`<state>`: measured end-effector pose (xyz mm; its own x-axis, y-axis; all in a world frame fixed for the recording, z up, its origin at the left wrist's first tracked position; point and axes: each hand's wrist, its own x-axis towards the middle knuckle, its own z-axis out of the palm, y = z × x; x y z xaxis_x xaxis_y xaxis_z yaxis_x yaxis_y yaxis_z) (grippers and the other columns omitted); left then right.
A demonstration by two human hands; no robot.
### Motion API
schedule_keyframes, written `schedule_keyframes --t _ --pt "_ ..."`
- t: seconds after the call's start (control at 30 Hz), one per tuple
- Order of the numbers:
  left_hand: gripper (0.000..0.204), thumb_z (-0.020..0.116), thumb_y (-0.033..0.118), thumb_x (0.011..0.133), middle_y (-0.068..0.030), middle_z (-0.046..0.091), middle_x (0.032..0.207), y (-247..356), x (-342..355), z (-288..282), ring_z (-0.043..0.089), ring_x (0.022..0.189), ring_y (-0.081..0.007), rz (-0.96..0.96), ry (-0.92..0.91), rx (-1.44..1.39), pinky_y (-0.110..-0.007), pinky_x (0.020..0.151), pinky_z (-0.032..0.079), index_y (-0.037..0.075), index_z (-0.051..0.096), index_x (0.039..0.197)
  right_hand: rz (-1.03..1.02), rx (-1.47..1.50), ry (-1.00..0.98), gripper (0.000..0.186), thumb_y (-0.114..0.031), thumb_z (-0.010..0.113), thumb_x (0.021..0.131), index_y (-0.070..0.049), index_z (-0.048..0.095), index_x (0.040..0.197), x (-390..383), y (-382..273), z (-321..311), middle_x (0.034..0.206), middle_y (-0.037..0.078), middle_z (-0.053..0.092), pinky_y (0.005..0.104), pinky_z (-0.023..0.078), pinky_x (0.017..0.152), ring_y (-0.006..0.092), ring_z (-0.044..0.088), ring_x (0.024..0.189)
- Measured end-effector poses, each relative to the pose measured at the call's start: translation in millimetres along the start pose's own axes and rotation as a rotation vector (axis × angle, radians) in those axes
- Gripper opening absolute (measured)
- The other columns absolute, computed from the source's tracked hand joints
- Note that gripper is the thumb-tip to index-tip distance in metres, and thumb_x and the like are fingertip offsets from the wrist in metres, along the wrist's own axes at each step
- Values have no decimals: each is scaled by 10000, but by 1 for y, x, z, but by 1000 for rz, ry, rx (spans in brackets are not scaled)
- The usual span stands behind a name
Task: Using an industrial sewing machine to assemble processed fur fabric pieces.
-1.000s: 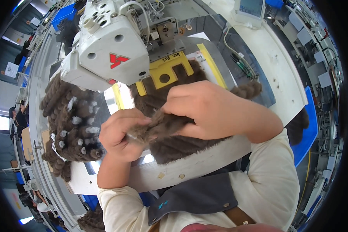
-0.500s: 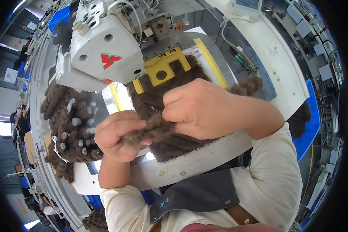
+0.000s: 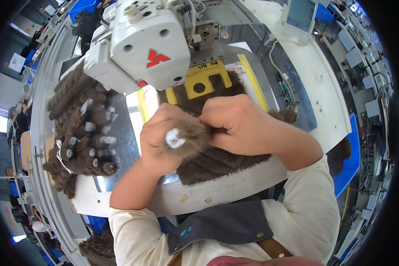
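Note:
A brown furry plush piece (image 3: pixel 194 141) with a white tip, apparently stuffing, is held up between my hands. My left hand (image 3: pixel 158 139) is closed around it, with the white tip facing up beside the fist. My right hand (image 3: pixel 239 124) is closed too, its fingertips pinching at the piece's far side; the exact grip is hidden. Below both hands a flat sheet of dark brown plush fabric (image 3: pixel 224 167) lies on the machine bed. Its far edge sits under a yellow notched clamp plate (image 3: pixel 208 79) of a white sewing machine (image 3: pixel 148 42).
Left of the machine bed lies a pile of stuffed brown plush pieces (image 3: pixel 77 137) with white ends. Another furry piece (image 3: pixel 284 116) rests right of the yellow strip (image 3: pixel 252 82). A screen unit (image 3: pixel 299 20) stands far right, and a blue bin (image 3: pixel 348 164) is beside the table.
My left hand has turned and risen, bringing the plush piece's white tip into sight. My right hand has stayed close against the piece. The whole view has shifted a little.

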<state>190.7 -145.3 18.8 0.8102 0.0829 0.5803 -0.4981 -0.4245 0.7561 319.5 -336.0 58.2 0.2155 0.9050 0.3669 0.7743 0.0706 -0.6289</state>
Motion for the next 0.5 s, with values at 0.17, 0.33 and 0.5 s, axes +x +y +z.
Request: schedule_keyframes --t 0.17,0.33,0.5 --pt "337 875 -4 667 -107 734 976 -3 2 -4 704 911 -283 147 -28 -41 -350 769 555 22 740 975 85 147 -57 306 -160 791 779 -21 712 1040 15 -27 -35 941 139 669 385 540 711 288 675 832" --pt "306 768 -18 824 -126 741 1039 4 -3 4 723 966 -224 -262 -134 -222 -350 880 574 -43 713 1124 109 59 -153 242 -139 794 756 -25 718 956 31 -38 -38 825 124 669 371 525 647 266 656 692" --pt "249 678 140 1012 -93 736 1071 -7 -3 11 699 1025 -190 -477 -113 -522 -341 932 546 -35 683 1188 175 -51 -46 162 -114 769 778 8 719 872 54 -27 -33 703 125 670 336 493 606 227 646 631"
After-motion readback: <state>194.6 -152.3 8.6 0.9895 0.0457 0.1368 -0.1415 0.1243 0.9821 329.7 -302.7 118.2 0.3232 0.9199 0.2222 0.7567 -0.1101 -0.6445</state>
